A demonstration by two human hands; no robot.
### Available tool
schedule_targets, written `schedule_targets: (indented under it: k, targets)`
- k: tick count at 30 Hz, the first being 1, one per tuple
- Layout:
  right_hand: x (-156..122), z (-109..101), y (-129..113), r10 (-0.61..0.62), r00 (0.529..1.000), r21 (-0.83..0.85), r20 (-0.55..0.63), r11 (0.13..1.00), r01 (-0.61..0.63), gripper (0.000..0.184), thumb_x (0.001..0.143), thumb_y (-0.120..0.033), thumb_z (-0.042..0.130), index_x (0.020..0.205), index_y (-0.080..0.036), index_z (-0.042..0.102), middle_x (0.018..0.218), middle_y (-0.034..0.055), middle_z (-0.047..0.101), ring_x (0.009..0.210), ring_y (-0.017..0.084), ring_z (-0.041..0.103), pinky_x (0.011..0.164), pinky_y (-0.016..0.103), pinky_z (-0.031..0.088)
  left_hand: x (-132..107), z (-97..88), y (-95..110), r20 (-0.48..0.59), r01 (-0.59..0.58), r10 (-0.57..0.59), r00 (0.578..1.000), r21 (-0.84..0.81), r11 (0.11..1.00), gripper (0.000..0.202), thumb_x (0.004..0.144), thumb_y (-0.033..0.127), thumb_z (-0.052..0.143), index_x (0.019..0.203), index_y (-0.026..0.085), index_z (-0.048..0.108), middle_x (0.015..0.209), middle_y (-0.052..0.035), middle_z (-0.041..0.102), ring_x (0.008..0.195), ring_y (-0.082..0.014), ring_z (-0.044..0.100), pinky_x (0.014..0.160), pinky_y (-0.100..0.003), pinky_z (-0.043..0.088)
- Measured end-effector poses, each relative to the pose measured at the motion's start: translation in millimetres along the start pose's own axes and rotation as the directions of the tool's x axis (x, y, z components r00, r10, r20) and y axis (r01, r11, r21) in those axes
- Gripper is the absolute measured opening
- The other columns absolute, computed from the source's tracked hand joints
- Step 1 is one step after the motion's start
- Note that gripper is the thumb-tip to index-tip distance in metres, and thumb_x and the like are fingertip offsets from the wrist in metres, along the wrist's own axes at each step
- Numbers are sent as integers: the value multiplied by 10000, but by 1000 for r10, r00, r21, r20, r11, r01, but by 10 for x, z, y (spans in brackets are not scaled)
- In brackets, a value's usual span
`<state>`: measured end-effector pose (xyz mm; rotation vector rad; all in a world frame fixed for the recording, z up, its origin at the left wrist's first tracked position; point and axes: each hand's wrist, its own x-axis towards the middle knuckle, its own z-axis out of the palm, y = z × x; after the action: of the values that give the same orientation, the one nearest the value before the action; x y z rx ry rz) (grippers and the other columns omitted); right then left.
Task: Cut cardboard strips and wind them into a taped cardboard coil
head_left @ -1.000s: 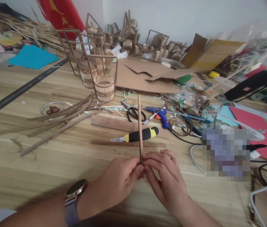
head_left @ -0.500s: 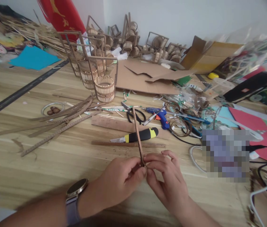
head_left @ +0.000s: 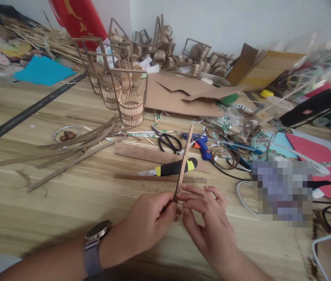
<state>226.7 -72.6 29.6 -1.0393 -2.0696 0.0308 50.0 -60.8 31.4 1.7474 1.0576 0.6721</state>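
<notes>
Both hands meet low in the middle over the wooden table [head_left: 66, 210]. My left hand [head_left: 148, 224], with a watch on its wrist, pinches the lower end of a thin brown cardboard strip [head_left: 184, 160]. My right hand [head_left: 209, 224] pinches the same end from the right, its other fingers spread. The strip stands up and leans to the right. Just behind it lie a yellow-and-black utility knife [head_left: 173, 168], a second brown strip [head_left: 159, 178] and a wooden ruler [head_left: 145, 152].
Black scissors [head_left: 168, 142] and a blue glue gun [head_left: 202, 144] lie behind the knife. Long cardboard strips [head_left: 74, 150] fan out at left. Small slatted baskets [head_left: 130, 109], cardboard sheets [head_left: 180, 93] and coloured paper crowd the back and right. Cables [head_left: 326, 230] trail at right.
The strip's top has swung from leaning slightly left to leaning right. Both hands stay in place, pinching its lower end.
</notes>
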Motion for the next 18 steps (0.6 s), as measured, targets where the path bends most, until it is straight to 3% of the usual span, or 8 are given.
schedule_targets:
  k: [6,13,18]
  targets:
    - [-10,3,40,75,997,75,-13,994,-74,167,899,-73,497,932,-235,524,825,-16,749,953,172,731,965,342,382,-5,-19,-6,22,-5,5,1000,-3,1000,234,944,219,451,802,181,632,728,-22,688,647,-157,614,594,-239,418]
    - [-33,11,27,-7,1000,65,7,998,6,156,904,-70,533,939,-217,567,877,20,760,961,192,724,992,380,358,40,-4,-19,65,46,-36,997,-162,986,245,981,314,469,859,173,627,798,-18,708,697,-153,635,599,-225,426]
    - [-38,22,48,-32,999,18,2,999,32,108,938,-123,574,1015,-194,599,909,55,765,964,214,719,980,395,375,33,-2,-31,28,38,-35,999,-146,989,252,993,287,443,854,168,617,792,-25,710,711,-157,652,637,-236,448]
